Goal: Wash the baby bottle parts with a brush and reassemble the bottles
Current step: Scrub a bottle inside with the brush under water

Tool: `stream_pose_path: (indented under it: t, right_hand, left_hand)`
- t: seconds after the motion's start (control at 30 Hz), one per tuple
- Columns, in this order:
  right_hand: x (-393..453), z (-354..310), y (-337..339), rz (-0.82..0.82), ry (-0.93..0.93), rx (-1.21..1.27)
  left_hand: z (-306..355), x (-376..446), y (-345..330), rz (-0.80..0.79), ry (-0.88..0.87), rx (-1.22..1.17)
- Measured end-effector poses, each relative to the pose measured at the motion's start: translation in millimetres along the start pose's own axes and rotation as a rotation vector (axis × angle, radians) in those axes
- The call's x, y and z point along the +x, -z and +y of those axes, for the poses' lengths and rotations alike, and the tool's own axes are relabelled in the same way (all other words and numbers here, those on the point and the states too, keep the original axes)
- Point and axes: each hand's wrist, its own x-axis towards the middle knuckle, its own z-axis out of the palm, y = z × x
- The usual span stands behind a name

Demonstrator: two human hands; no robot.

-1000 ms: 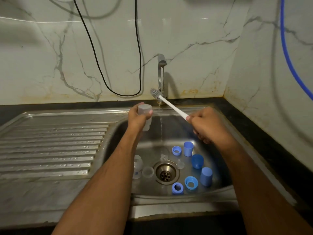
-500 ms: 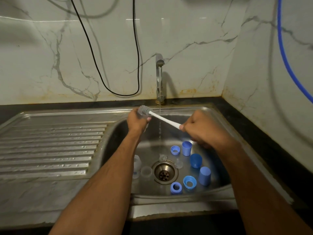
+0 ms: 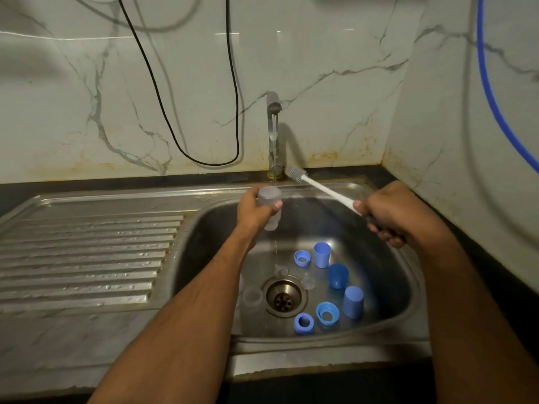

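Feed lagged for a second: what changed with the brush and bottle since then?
The right hand drew the brush back out of the clear bottle it entered half a second ago, up toward the tap. The left hand keeps holding the bottle; the blue parts haven't moved.

Caps (image 3: 322,254) in sink (image 3: 379,328), right of drain (image 3: 283,297)

— Left hand (image 3: 256,209)?
— Forearm reaches forward from lower left, fingers curled, thumb across the front.
— Right hand (image 3: 392,212)?
— Forearm enters from lower right, fist closed, knuckles up, level with the left, well apart
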Motion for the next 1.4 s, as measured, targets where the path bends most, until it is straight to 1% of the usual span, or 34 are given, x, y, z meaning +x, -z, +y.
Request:
stream_pose_path:
  t: [0.07, 0.13, 0.37, 0.5, 0.7, 0.8, 0.93, 1.07, 1.13, 1.2, 1.27, 1.4]
  right_hand:
    - [6, 4, -3, 0.073, -0.018, 0.047]
    - [9, 5, -9, 0.094, -0.014, 0.054]
    - [9, 4, -25, 0.085, -0.008, 0.011]
    - [10, 5, -27, 0.110, 0.011, 0.006]
    - [12, 5, -29, 0.121, 0.012, -0.023]
    - [11, 4, -29, 0.131, 0.028, -0.026]
    - [12, 4, -30, 0.125, 0.034, -0.043]
    - [13, 5, -30, 0.132, 0.049, -0.051]
    - [13, 5, -30, 0.135, 0.049, -0.058]
    - [13, 5, -30, 0.136, 0.044, -0.065]
    - [14, 4, -31, 0.131, 0.038, -0.072]
    - [13, 4, -31, 0.124, 0.040, -0.081]
  left_hand:
    - [-1, 0, -7, -0.024, -0.016, 0.028]
    - [-3, 1, -11, -0.012, -0.031, 0.073]
    - [-4, 1, -12, 0.036, -0.064, 0.121]
    - [-6, 2, -13, 0.042, -0.105, 0.163]
    - [-7, 4, -15, 0.102, -0.095, 0.157]
    - [-6, 4, -14, 0.130, -0.015, 0.073]
    - [-7, 4, -12, 0.179, 0.175, -0.024]
    - [-7, 5, -6, 0.181, 0.366, -0.278]
    - [-7, 5, -4, 0.181, 0.404, -0.371]
    - [-6, 5, -4, 0.196, 0.445, -0.404]
    - [-4, 5, -2, 0.176, 0.493, -0.456]
    - [-1, 5, 4, 0.042, 0.642, -0.663]
